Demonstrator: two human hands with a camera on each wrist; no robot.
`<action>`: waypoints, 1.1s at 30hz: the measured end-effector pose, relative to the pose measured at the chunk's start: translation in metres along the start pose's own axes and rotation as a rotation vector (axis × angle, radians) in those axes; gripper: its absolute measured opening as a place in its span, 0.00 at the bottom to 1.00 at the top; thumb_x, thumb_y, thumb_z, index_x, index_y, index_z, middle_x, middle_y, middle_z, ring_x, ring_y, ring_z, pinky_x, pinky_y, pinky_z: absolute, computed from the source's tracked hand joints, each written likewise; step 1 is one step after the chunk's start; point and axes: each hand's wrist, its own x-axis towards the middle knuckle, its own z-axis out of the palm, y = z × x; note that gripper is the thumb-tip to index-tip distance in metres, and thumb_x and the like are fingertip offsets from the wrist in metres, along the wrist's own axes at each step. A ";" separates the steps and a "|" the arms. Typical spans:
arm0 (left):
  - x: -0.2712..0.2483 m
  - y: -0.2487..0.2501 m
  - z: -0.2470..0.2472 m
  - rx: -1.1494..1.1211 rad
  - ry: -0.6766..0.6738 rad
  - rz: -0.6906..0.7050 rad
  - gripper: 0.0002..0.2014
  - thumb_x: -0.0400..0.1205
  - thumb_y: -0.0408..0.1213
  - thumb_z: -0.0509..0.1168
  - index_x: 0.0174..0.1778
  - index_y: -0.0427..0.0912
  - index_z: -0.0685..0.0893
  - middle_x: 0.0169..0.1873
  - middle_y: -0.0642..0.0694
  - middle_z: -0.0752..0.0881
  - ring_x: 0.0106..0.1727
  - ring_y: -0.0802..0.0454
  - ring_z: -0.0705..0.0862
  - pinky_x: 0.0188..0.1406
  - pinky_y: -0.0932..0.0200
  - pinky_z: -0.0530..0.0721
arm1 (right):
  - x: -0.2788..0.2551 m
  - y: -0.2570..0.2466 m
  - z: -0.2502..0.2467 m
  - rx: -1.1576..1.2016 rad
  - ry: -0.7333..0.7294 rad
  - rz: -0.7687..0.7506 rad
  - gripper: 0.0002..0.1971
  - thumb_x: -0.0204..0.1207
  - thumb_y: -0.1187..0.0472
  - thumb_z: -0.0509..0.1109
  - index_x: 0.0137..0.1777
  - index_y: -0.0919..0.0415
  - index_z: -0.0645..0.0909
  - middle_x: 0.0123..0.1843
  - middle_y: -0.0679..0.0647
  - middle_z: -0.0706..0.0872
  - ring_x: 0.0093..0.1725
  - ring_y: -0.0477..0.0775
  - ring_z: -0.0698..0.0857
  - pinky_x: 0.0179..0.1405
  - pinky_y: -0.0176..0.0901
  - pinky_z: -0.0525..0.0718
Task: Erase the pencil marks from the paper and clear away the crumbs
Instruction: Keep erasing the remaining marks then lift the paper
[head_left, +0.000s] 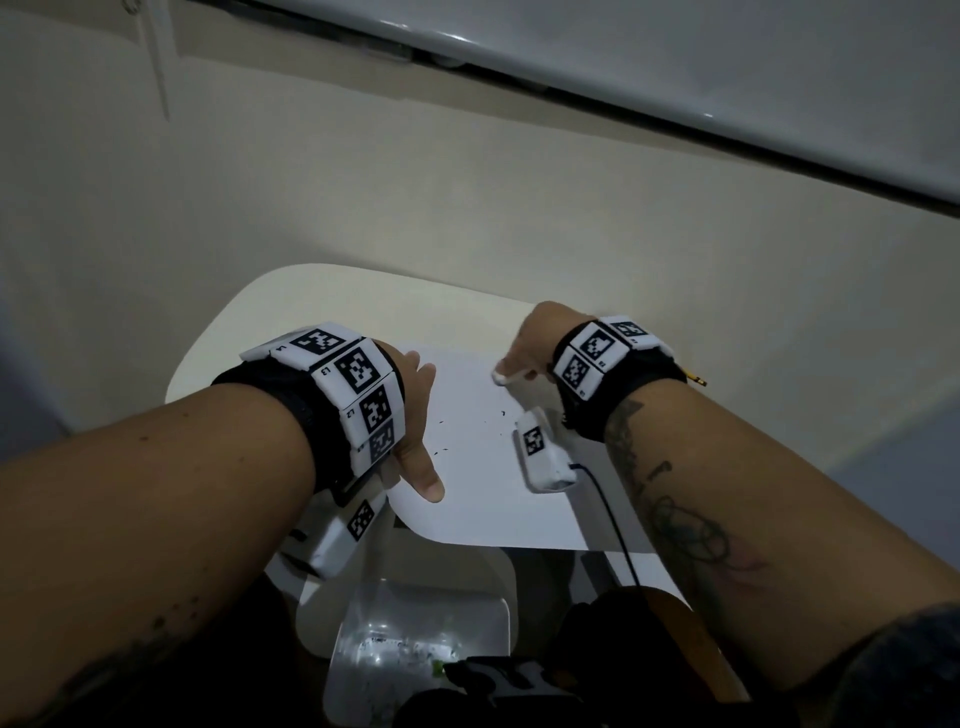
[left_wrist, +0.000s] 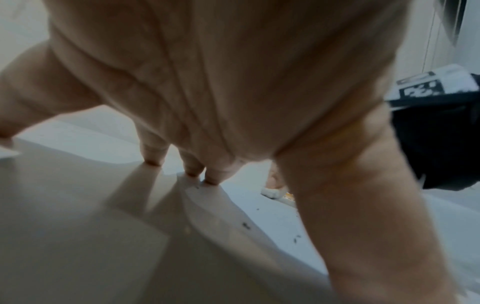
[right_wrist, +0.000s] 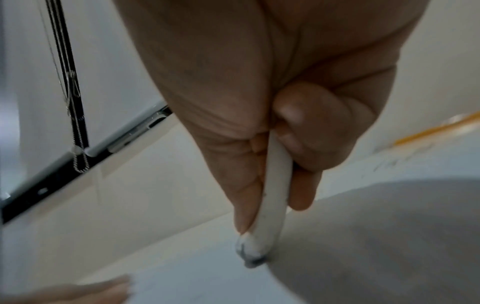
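A person's right hand (head_left: 524, 338) pinches a white eraser (right_wrist: 270, 207) between thumb and fingers, its smudged grey tip pressed to a white sheet of paper (head_left: 478, 499) on a small white table (head_left: 291, 301). The left hand (head_left: 413, 415), fingers spread and straight, holds the sheet flat by its fingertips (left_wrist: 153, 158). Dark eraser crumbs (head_left: 447, 449) dot the paper between the hands. A yellow pencil (head_left: 696, 378) lies behind the right wrist.
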 end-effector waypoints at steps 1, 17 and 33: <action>-0.001 0.000 0.000 0.004 0.001 0.001 0.72 0.58 0.79 0.69 0.86 0.42 0.38 0.87 0.42 0.46 0.85 0.36 0.55 0.79 0.40 0.60 | 0.006 0.007 -0.002 0.031 -0.020 0.036 0.21 0.57 0.39 0.83 0.27 0.55 0.85 0.26 0.50 0.87 0.28 0.55 0.88 0.39 0.48 0.86; -0.001 0.003 -0.002 0.033 0.006 -0.007 0.72 0.57 0.79 0.69 0.86 0.42 0.41 0.86 0.43 0.49 0.84 0.35 0.57 0.76 0.39 0.64 | 0.008 0.005 0.006 -0.096 0.041 -0.057 0.16 0.63 0.36 0.77 0.38 0.47 0.88 0.53 0.46 0.92 0.44 0.56 0.89 0.46 0.51 0.88; -0.019 -0.001 -0.006 0.024 -0.045 -0.006 0.67 0.67 0.75 0.68 0.85 0.40 0.34 0.86 0.42 0.39 0.86 0.38 0.47 0.80 0.36 0.56 | -0.054 0.046 -0.016 0.555 -0.091 0.030 0.14 0.75 0.55 0.78 0.34 0.62 0.82 0.35 0.61 0.84 0.30 0.58 0.77 0.38 0.47 0.77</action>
